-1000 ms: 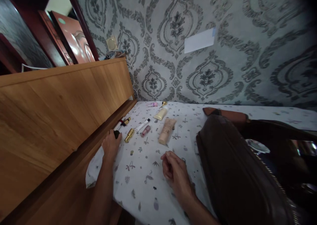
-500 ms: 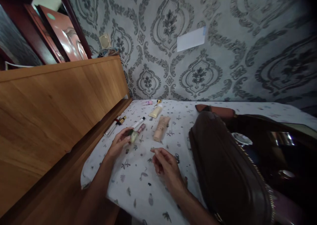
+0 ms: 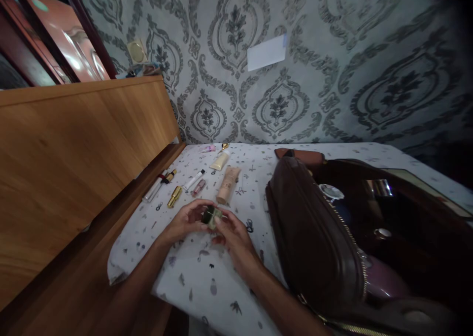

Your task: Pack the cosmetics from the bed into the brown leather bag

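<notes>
A small squarish bottle (image 3: 214,219) with pale green glass and a dark cap is held between both hands. My left hand (image 3: 188,220) grips its dark cap end, and my right hand (image 3: 233,232) pinches the glass end. Beyond them on the patterned white sheet (image 3: 185,272) lie a gold tube (image 3: 175,196), a small pink tube (image 3: 198,187), a white pen-like tube (image 3: 194,179) and a beige squeeze tube (image 3: 228,184). Farther back is a cream tube (image 3: 220,161).
An open dark brown bag (image 3: 314,227) fills the right side, with a brown case (image 3: 300,155) behind it. A wooden board (image 3: 92,144) borders the left. Clear and gold-black tubes (image 3: 153,188) lie beside it.
My left hand has brought the bottle nearer and rightward, and my right hand has closed on it too. The view has shifted, and the gold tube now shows.
</notes>
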`<state>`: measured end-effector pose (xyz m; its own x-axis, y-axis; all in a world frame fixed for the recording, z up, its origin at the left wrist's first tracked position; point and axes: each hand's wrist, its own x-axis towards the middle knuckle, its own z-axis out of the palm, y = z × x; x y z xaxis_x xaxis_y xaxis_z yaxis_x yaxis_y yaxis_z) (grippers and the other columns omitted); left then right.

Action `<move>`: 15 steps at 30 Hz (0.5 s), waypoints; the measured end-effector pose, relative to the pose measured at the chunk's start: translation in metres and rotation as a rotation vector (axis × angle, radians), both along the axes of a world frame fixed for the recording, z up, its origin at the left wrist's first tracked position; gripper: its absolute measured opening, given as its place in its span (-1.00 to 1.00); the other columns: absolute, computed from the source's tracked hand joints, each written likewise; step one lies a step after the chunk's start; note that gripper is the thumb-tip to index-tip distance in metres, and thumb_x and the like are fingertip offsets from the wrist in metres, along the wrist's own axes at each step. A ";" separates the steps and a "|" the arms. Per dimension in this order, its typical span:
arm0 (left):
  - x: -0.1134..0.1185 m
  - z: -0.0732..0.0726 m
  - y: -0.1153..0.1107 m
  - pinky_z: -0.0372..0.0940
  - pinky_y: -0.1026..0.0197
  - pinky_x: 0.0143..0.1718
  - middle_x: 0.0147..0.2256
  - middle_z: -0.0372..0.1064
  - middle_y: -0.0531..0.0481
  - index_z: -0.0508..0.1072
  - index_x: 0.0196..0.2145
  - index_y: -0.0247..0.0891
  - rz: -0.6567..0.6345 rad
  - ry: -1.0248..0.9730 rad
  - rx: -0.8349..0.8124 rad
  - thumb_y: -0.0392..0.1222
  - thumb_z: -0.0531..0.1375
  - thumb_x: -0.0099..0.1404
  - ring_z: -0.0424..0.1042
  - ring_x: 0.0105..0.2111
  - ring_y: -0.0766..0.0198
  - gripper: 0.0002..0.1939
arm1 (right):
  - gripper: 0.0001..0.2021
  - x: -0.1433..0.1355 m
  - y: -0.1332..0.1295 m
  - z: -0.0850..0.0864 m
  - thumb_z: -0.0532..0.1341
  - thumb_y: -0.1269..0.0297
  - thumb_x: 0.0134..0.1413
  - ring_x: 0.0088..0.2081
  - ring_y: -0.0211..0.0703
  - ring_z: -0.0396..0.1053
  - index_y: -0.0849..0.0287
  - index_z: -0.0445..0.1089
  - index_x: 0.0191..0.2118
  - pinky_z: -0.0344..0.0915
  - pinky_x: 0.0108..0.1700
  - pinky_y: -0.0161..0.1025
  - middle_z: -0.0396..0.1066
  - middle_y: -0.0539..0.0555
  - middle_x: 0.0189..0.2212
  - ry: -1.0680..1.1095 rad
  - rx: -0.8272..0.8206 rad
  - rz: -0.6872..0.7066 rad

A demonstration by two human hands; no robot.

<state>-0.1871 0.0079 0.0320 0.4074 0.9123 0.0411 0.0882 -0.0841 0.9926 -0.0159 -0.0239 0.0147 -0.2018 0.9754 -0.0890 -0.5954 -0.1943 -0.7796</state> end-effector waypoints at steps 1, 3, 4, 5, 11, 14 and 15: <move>0.001 0.001 0.000 0.34 0.04 -0.02 0.01 0.41 -0.22 0.40 0.05 -0.25 0.001 0.002 0.014 0.05 0.42 -0.01 0.38 0.03 -0.06 -0.30 | -0.45 0.000 0.000 0.000 0.45 0.00 -0.22 -0.33 -0.18 0.43 0.16 0.43 -0.09 0.36 -0.49 -0.36 0.47 0.04 -0.32 0.009 0.001 -0.001; 0.002 0.003 -0.001 0.30 0.03 0.03 0.00 0.42 -0.20 0.41 0.04 -0.25 -0.006 -0.004 0.039 0.03 0.42 0.01 0.38 0.04 -0.05 -0.33 | -0.48 0.000 0.000 -0.001 0.45 0.03 -0.21 -0.33 -0.20 0.42 0.16 0.44 -0.10 0.35 -0.47 -0.36 0.47 0.03 -0.31 0.014 0.004 -0.012; 0.002 0.003 -0.001 0.29 0.03 0.05 -0.01 0.43 -0.19 0.42 0.03 -0.25 -0.014 -0.013 0.049 0.01 0.42 0.02 0.38 0.04 -0.04 -0.36 | -0.49 -0.001 0.000 -0.001 0.45 0.04 -0.20 -0.32 -0.20 0.43 0.15 0.43 -0.10 0.35 -0.46 -0.36 0.47 0.03 -0.30 0.011 0.007 -0.019; 0.003 0.004 -0.002 0.29 0.05 0.05 -0.02 0.44 -0.18 0.43 0.03 -0.24 -0.021 -0.023 0.058 0.00 0.41 0.04 0.39 0.03 -0.02 -0.39 | -0.50 -0.001 -0.001 -0.002 0.44 0.06 -0.20 -0.32 -0.20 0.43 0.15 0.43 -0.10 0.35 -0.46 -0.36 0.47 0.03 -0.29 0.008 0.011 -0.024; 0.000 -0.001 -0.003 0.34 0.11 0.00 -0.01 0.44 -0.16 0.49 -0.01 -0.21 0.063 0.024 0.067 -0.05 0.41 0.04 0.43 0.00 -0.01 -0.45 | -0.46 -0.004 0.000 -0.010 0.46 0.09 -0.28 -0.38 -0.24 0.40 0.15 0.39 -0.11 0.31 -0.48 -0.37 0.43 0.01 -0.31 0.022 0.015 -0.061; -0.001 -0.003 0.000 0.37 0.08 -0.01 -0.03 0.47 -0.16 0.51 -0.02 -0.20 0.110 0.071 0.058 -0.02 0.43 -0.02 0.44 -0.02 -0.06 -0.41 | -0.42 -0.006 0.002 -0.014 0.48 0.03 -0.35 -0.42 -0.24 0.40 0.15 0.36 -0.15 0.27 -0.52 -0.37 0.41 -0.01 -0.34 0.040 0.006 -0.065; -0.002 -0.003 0.001 0.38 0.07 -0.02 -0.05 0.49 -0.16 0.52 -0.04 -0.21 0.130 0.087 0.061 0.00 0.44 -0.05 0.44 -0.02 -0.07 -0.41 | -0.41 -0.006 0.003 -0.014 0.48 0.00 -0.37 -0.43 -0.24 0.41 0.16 0.36 -0.17 0.27 -0.53 -0.37 0.40 -0.01 -0.34 0.046 0.003 -0.067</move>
